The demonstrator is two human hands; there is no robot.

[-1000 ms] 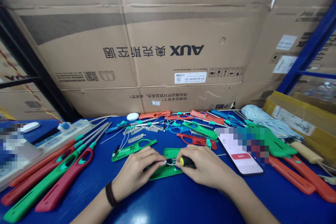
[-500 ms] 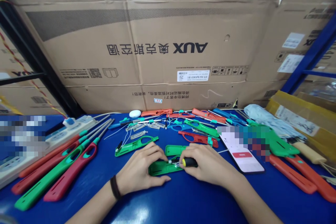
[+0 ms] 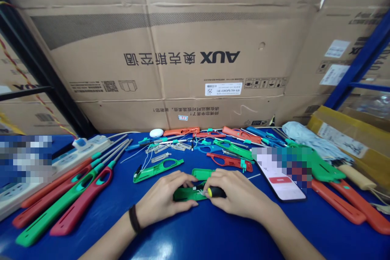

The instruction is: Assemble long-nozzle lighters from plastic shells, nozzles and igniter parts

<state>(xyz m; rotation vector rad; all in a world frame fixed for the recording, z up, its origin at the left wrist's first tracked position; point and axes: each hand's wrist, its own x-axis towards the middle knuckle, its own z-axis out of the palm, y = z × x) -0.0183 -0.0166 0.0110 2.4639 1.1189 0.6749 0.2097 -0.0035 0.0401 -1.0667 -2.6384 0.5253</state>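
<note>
A green plastic lighter shell [image 3: 186, 193] lies on the blue table [image 3: 213, 231] in front of me. My left hand [image 3: 164, 201] is closed around its left end, pressing it to the table. My right hand [image 3: 236, 195] grips a small screwdriver with a black and yellow handle [image 3: 215, 191], its tip at the shell's right end, where thin white wires show. A second green shell piece [image 3: 201, 173] lies just behind my fingers.
Assembled long lighters [image 3: 70, 199] in red and green lie at the left beside a white power strip [image 3: 57, 162]. Loose coloured shells and parts [image 3: 225, 146] are spread behind. A phone [image 3: 282, 180] lies right of my hand. Large cardboard boxes [image 3: 189, 57] wall the back.
My hands and the green shell have drawn slightly closer together, and the screwdriver tip has shifted a little along the shell's right end. Everything else on the table has stayed put.
</note>
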